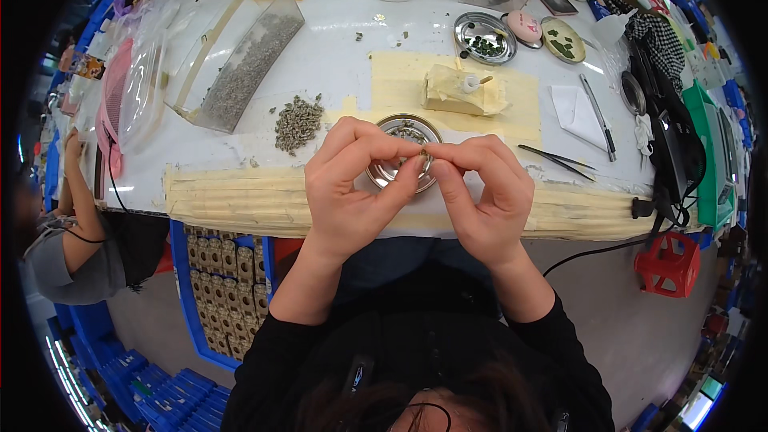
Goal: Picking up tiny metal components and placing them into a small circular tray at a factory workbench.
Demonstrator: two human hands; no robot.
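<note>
Inspected table (340,40). Found bin (206,52) at left; left hand (348,180) and right hand (492,200) partly hiding dish (400,118) below; block (452,94) beyond; pile (298,124) near left hand; tweezers (548,155) near right hand. Noted part (424,153) above dish, seemingly pinched in both hands, too covered to identify.

From my feed: glossy white bench (344,24). On it: loose heap of small grey-brown pieces (298,125), clear rectangular plastic box (196,88), round silver metal dish (405,117), pale-yellow tape patch (392,80), folded white sheet (573,110), slim dark tweezers (532,150).
</note>
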